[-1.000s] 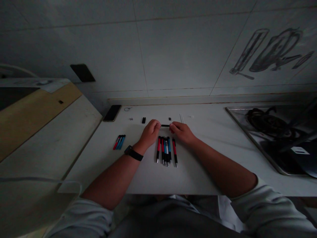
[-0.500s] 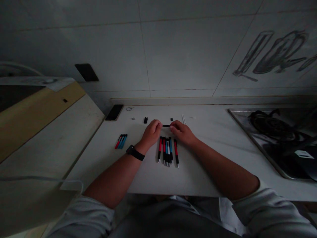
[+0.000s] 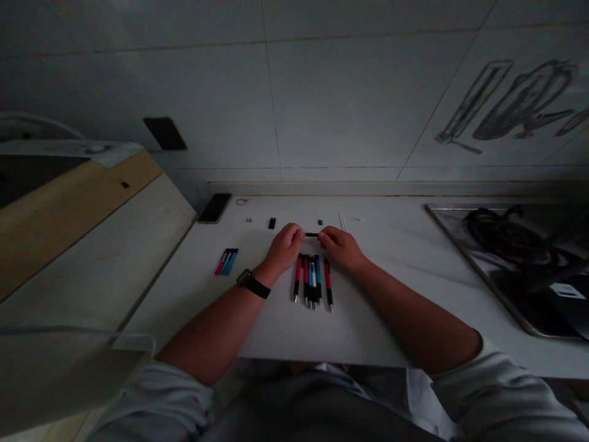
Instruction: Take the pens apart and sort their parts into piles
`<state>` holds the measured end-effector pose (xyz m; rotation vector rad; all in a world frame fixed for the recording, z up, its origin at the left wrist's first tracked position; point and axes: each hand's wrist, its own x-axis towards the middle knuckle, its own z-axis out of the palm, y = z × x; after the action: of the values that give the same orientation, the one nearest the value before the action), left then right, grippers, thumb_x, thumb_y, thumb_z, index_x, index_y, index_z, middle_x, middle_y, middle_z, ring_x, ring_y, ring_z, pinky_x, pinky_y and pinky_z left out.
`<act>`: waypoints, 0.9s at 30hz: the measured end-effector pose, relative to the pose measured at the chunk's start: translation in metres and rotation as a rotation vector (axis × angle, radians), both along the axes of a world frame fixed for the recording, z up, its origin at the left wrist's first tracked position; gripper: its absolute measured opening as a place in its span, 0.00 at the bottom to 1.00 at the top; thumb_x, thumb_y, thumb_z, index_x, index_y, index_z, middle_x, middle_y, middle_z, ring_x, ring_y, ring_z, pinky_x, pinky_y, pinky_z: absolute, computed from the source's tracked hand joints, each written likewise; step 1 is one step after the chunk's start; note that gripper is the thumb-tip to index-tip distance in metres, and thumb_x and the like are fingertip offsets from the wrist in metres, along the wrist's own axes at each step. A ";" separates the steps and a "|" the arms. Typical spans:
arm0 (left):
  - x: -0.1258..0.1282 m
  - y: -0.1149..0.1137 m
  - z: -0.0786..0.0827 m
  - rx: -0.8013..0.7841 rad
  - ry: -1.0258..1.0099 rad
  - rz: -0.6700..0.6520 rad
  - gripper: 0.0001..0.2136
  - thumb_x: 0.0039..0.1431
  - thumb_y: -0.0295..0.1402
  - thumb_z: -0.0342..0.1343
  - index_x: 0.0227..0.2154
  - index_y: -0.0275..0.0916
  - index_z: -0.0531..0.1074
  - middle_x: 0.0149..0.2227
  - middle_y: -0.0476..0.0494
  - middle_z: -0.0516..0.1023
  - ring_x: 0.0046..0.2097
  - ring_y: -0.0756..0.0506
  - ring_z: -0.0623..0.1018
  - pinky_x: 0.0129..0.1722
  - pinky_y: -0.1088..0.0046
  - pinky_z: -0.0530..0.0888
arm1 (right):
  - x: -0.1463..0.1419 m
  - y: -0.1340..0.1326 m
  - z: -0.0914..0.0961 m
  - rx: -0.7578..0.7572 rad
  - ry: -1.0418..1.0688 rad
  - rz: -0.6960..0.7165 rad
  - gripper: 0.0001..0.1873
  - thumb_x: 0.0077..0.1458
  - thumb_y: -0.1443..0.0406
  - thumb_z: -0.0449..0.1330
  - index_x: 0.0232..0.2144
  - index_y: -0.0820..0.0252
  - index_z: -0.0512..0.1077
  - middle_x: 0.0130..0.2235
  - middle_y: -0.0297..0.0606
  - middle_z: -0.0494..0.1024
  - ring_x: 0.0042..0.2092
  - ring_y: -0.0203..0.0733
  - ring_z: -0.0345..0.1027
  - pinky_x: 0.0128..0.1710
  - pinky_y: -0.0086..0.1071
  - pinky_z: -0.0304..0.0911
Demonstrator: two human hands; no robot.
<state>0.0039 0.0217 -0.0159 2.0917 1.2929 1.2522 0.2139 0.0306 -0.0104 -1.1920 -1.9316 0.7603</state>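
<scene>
Between my two hands a short black pen part point(image 3: 311, 234) is held level, its ends hidden in the fingers. My left hand point(image 3: 286, 242) pinches one end and my right hand point(image 3: 339, 245) pinches the other. Just below them lies a row of pens point(image 3: 309, 283) in red, blue, white and black, tips toward me, with one red pen point(image 3: 328, 285) a little apart on the right. Several red and blue pen barrels point(image 3: 226, 261) lie left of my left wrist. Behind my hands are small black parts point(image 3: 272, 223), a tiny dark piece point(image 3: 320, 222) and thin white refills point(image 3: 342, 221).
A phone point(image 3: 214, 208) lies at the counter's back left, near a thin ring point(image 3: 242, 201) and tiny metal bits point(image 3: 249, 220). A gas stove point(image 3: 497, 270) takes up the right side. A pale panel point(image 3: 105, 245) with a cable point(image 3: 92, 332) borders the left. A tiled wall point(image 3: 335, 110) closes the back.
The view has shifted slightly. Both hands keep nearly the same place and still hold the black pen part; nothing on the counter has moved.
</scene>
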 end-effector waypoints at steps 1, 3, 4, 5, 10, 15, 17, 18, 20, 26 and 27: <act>0.001 0.000 -0.001 -0.016 -0.014 0.004 0.13 0.74 0.39 0.46 0.33 0.42 0.67 0.35 0.46 0.73 0.39 0.45 0.73 0.42 0.66 0.70 | 0.000 0.000 0.000 0.035 0.023 -0.019 0.15 0.66 0.53 0.54 0.36 0.56 0.73 0.32 0.36 0.78 0.34 0.41 0.71 0.37 0.34 0.62; 0.003 0.000 -0.003 -0.059 -0.046 0.013 0.14 0.75 0.40 0.45 0.33 0.41 0.67 0.34 0.45 0.74 0.39 0.45 0.74 0.42 0.66 0.71 | -0.001 -0.001 0.001 0.099 0.062 -0.052 0.13 0.64 0.55 0.57 0.41 0.56 0.74 0.35 0.38 0.80 0.35 0.42 0.72 0.37 0.34 0.64; 0.003 -0.001 -0.004 -0.079 -0.063 0.017 0.14 0.75 0.41 0.45 0.34 0.41 0.68 0.34 0.45 0.74 0.39 0.45 0.75 0.42 0.67 0.72 | 0.000 -0.002 0.001 0.124 0.074 -0.063 0.13 0.64 0.55 0.57 0.42 0.56 0.74 0.37 0.39 0.80 0.36 0.42 0.72 0.37 0.35 0.64; 0.003 -0.001 -0.003 -0.090 -0.074 0.022 0.15 0.75 0.41 0.44 0.34 0.41 0.68 0.35 0.45 0.75 0.40 0.45 0.75 0.42 0.67 0.72 | 0.000 -0.002 0.002 0.144 0.081 -0.072 0.13 0.64 0.55 0.57 0.43 0.56 0.75 0.38 0.40 0.80 0.36 0.43 0.72 0.37 0.35 0.65; -0.017 0.006 0.020 0.004 -0.057 0.150 0.08 0.71 0.37 0.51 0.38 0.41 0.70 0.39 0.44 0.77 0.41 0.46 0.77 0.44 0.67 0.74 | 0.003 0.000 0.002 0.175 0.095 -0.104 0.13 0.64 0.56 0.58 0.44 0.57 0.75 0.40 0.42 0.81 0.36 0.42 0.72 0.37 0.35 0.66; -0.076 0.026 0.050 0.046 0.185 0.223 0.03 0.67 0.32 0.56 0.40 0.40 0.72 0.44 0.42 0.77 0.42 0.45 0.77 0.45 0.66 0.74 | 0.005 0.005 -0.003 0.164 0.092 -0.088 0.12 0.64 0.57 0.58 0.44 0.57 0.74 0.39 0.41 0.80 0.36 0.43 0.73 0.37 0.35 0.66; -0.102 0.036 0.054 0.048 0.382 0.205 0.02 0.66 0.31 0.57 0.39 0.40 0.73 0.44 0.41 0.76 0.45 0.43 0.76 0.50 0.63 0.72 | 0.005 0.005 -0.004 0.169 0.083 -0.069 0.12 0.64 0.58 0.58 0.44 0.57 0.74 0.39 0.41 0.80 0.36 0.42 0.73 0.36 0.35 0.66; -0.113 0.041 0.055 0.046 0.481 0.203 0.02 0.66 0.31 0.57 0.39 0.40 0.74 0.45 0.40 0.76 0.48 0.41 0.75 0.53 0.61 0.71 | 0.004 0.005 -0.005 0.172 0.074 -0.057 0.12 0.64 0.58 0.58 0.44 0.56 0.75 0.39 0.41 0.80 0.36 0.42 0.73 0.37 0.35 0.66; -0.131 0.050 0.052 0.022 0.636 0.211 0.03 0.65 0.29 0.57 0.40 0.40 0.75 0.46 0.39 0.76 0.51 0.39 0.73 0.56 0.59 0.68 | 0.004 0.004 -0.004 0.180 0.050 -0.040 0.11 0.64 0.59 0.58 0.44 0.56 0.75 0.39 0.41 0.80 0.37 0.43 0.73 0.37 0.35 0.66; -0.146 0.074 0.035 -0.072 0.905 0.190 0.09 0.64 0.27 0.52 0.40 0.41 0.78 0.48 0.37 0.76 0.52 0.37 0.71 0.54 0.56 0.66 | 0.004 0.000 0.000 0.191 0.006 -0.021 0.11 0.63 0.60 0.58 0.44 0.56 0.75 0.38 0.40 0.80 0.35 0.42 0.72 0.37 0.35 0.65; -0.146 0.076 0.033 -0.082 0.926 0.183 0.10 0.64 0.27 0.52 0.41 0.41 0.78 0.48 0.36 0.76 0.53 0.36 0.70 0.54 0.56 0.66 | 0.004 0.000 0.001 0.191 0.000 -0.022 0.11 0.63 0.60 0.58 0.44 0.56 0.75 0.38 0.40 0.80 0.34 0.42 0.72 0.36 0.35 0.65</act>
<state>-0.1417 0.0975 0.0167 2.6310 1.8681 0.2052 0.2174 0.0306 -0.0098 -1.0939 -1.9399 0.5510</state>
